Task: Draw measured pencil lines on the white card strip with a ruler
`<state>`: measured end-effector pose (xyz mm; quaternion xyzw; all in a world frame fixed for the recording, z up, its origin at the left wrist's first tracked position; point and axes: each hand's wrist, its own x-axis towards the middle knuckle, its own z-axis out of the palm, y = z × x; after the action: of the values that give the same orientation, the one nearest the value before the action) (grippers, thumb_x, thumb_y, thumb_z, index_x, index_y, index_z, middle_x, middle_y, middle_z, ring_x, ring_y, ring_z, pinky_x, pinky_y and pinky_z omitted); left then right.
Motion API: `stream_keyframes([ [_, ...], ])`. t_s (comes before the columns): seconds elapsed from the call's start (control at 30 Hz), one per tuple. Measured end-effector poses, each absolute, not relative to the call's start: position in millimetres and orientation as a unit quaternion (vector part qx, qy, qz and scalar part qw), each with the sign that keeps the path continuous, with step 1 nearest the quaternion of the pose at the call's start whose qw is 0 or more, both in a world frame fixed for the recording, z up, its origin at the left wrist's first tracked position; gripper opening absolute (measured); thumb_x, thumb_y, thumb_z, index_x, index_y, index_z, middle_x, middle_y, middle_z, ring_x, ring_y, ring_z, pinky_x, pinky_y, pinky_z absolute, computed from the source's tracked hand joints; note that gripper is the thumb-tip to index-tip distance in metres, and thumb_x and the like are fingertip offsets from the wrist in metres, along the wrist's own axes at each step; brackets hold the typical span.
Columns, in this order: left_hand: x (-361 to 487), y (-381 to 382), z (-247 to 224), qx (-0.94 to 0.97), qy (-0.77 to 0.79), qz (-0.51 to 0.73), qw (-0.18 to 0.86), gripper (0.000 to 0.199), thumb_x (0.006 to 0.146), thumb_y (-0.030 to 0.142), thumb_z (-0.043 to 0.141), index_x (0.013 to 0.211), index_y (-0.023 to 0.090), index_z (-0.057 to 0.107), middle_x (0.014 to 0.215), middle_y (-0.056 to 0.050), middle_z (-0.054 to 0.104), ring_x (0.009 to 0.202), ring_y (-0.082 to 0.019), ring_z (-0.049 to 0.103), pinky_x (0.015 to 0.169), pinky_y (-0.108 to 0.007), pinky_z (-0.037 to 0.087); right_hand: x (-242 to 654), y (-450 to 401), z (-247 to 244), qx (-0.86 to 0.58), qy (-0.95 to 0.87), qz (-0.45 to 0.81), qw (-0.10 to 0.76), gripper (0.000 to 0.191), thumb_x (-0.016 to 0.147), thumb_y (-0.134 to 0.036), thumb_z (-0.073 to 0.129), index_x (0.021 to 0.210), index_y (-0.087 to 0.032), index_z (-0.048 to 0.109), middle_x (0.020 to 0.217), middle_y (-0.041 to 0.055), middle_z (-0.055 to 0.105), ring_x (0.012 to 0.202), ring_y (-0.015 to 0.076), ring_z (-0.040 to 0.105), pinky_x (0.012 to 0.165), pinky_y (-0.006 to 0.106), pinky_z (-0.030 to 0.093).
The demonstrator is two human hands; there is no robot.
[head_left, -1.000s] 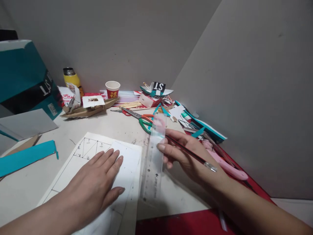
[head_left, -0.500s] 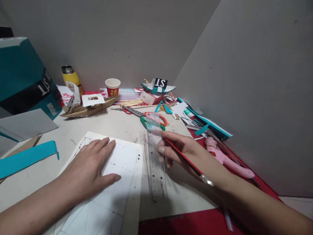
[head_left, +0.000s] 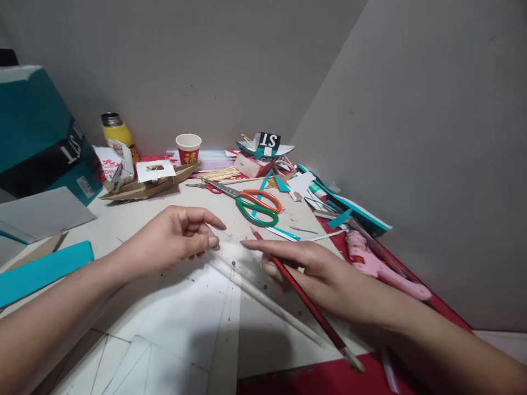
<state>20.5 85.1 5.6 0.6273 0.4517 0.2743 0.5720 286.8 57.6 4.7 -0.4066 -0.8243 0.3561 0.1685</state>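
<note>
A clear plastic ruler (head_left: 263,296), blurred by motion, is tilted over the drawing sheet (head_left: 185,318). My left hand (head_left: 185,236) is raised above that sheet, its fingers curled, thumb and forefinger at the ruler's far left end. In my right hand (head_left: 304,263) lies a red and black pencil (head_left: 304,299), its point facing away and its shaft slanting toward me. The right forefinger is stretched toward the ruler's end, and the other fingers are bent, partly hidden, by the ruler. Lines and dots in dark pencil mark the white paper.
Scissors (head_left: 255,207) with orange and green handles lie beyond my hands. Farther back stand a cardboard boat (head_left: 160,189), a paper cup (head_left: 189,151) and a yellow bottle (head_left: 117,131). A pink glue gun (head_left: 382,274) and scraps line the right edge; a teal box (head_left: 33,120) stands left.
My left hand has lifted off the paper and moved right to the ruler. The ruler has swung from upright in view to a slant, and my right hand has come slightly lower.
</note>
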Motion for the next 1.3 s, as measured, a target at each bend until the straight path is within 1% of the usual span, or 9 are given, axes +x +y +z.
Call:
stream_keyframes([
  [0.03, 21.1, 87.7, 3.7, 0.621, 0.453, 0.28, 0.576, 0.029, 0.074, 0.036, 0.078, 0.097, 0.018, 0.074, 0.064, 0.003, 0.065, 0.053, -0.011, 0.052, 0.047, -0.021, 0.037, 287.6, 60.1, 4.0, -0.414, -0.822, 0.353, 0.166, 0.044, 0.1, -0.036, 0.051, 0.14, -0.025, 0.066, 0.1, 0.0062, 0.076, 0.096, 0.0229, 0.071, 0.09, 0.034, 0.054],
  [0.07, 20.5, 89.9, 1.7, 0.614, 0.457, 0.292, 0.574, 0.026, 0.074, 0.035, 0.079, 0.092, 0.018, 0.073, 0.064, 0.002, 0.065, 0.054, -0.011, 0.053, 0.048, -0.021, 0.039, 288.9, 63.2, 3.0, -0.423, -0.82, 0.353, 0.157, 0.045, 0.097, -0.038, 0.056, 0.139, -0.025, 0.067, 0.095, 0.0054, 0.075, 0.09, 0.0225, 0.071, 0.085, 0.033, 0.055],
  [0.17, 12.4, 95.9, -4.5, 0.604, 0.472, 0.312, 0.561, 0.026, 0.073, 0.039, 0.08, 0.087, 0.017, 0.072, 0.07, -0.001, 0.073, 0.059, -0.012, 0.057, 0.058, -0.024, 0.047, 295.0, 74.3, -3.2, -0.439, -0.813, 0.359, 0.128, 0.047, 0.089, -0.041, 0.067, 0.131, -0.022, 0.072, 0.086, 0.0047, 0.073, 0.077, 0.0213, 0.067, 0.075, 0.032, 0.054],
  [0.37, -2.8, 103.7, -18.9, 0.628, 0.491, 0.285, 0.531, 0.022, 0.074, 0.04, 0.078, 0.08, 0.019, 0.076, 0.069, -0.001, 0.073, 0.062, -0.014, 0.059, 0.06, -0.026, 0.047, 300.3, 90.5, -17.3, -0.455, -0.786, 0.397, 0.132, 0.04, 0.089, -0.04, 0.063, 0.117, -0.015, 0.075, 0.069, 0.0, 0.06, 0.063, 0.0161, 0.055, 0.062, 0.029, 0.046],
  [0.5, -0.5, 104.0, -27.7, 0.648, 0.516, 0.282, 0.483, 0.02, 0.075, 0.039, 0.076, 0.083, 0.021, 0.08, 0.073, -0.002, 0.075, 0.066, -0.017, 0.062, 0.062, -0.027, 0.05, 300.7, 93.3, -16.3, -0.458, -0.788, 0.391, 0.126, 0.037, 0.089, -0.036, 0.061, 0.113, -0.012, 0.075, 0.07, 0.0006, 0.061, 0.063, 0.0158, 0.054, 0.063, 0.03, 0.045],
  [0.63, 3.9, 103.7, -32.3, 0.646, 0.543, 0.286, 0.454, 0.022, 0.074, 0.039, 0.076, 0.088, 0.022, 0.082, 0.067, -0.001, 0.073, 0.066, -0.019, 0.063, 0.062, -0.028, 0.052, 301.7, 94.2, -15.4, -0.463, -0.784, 0.393, 0.132, 0.032, 0.089, -0.037, 0.064, 0.109, -0.015, 0.076, 0.071, 0.0004, 0.063, 0.064, 0.0157, 0.054, 0.063, 0.03, 0.044],
  [0.87, 3.0, 105.7, -37.9, 0.643, 0.553, 0.287, 0.445, 0.025, 0.076, 0.041, 0.075, 0.092, 0.022, 0.081, 0.082, -0.003, 0.078, 0.074, -0.02, 0.066, 0.068, -0.029, 0.054, 300.8, 93.7, -19.9, -0.471, -0.782, 0.389, 0.124, 0.031, 0.088, -0.041, 0.062, 0.106, -0.019, 0.076, 0.072, -0.0005, 0.06, 0.066, 0.0161, 0.054, 0.062, 0.028, 0.044],
  [1.1, 3.4, 107.6, -40.5, 0.653, 0.544, 0.283, 0.445, 0.025, 0.079, 0.039, 0.072, 0.094, 0.021, 0.08, 0.086, -0.004, 0.079, 0.076, -0.02, 0.067, 0.071, -0.029, 0.054, 300.4, 94.9, -18.8, -0.472, -0.785, 0.384, 0.117, 0.029, 0.087, -0.039, 0.063, 0.103, -0.018, 0.075, 0.077, 0.0016, 0.066, 0.07, 0.0183, 0.058, 0.068, 0.03, 0.047],
  [1.3, 1.3, 106.6, -44.0, 0.66, 0.534, 0.277, 0.45, 0.028, 0.08, 0.041, 0.071, 0.097, 0.02, 0.08, 0.091, -0.005, 0.08, 0.081, -0.022, 0.068, 0.075, -0.032, 0.054, 299.9, 95.0, -16.3, -0.465, -0.786, 0.394, 0.107, 0.022, 0.087, -0.037, 0.064, 0.095, -0.019, 0.075, 0.079, 0.0021, 0.069, 0.072, 0.0188, 0.06, 0.067, 0.029, 0.046],
])
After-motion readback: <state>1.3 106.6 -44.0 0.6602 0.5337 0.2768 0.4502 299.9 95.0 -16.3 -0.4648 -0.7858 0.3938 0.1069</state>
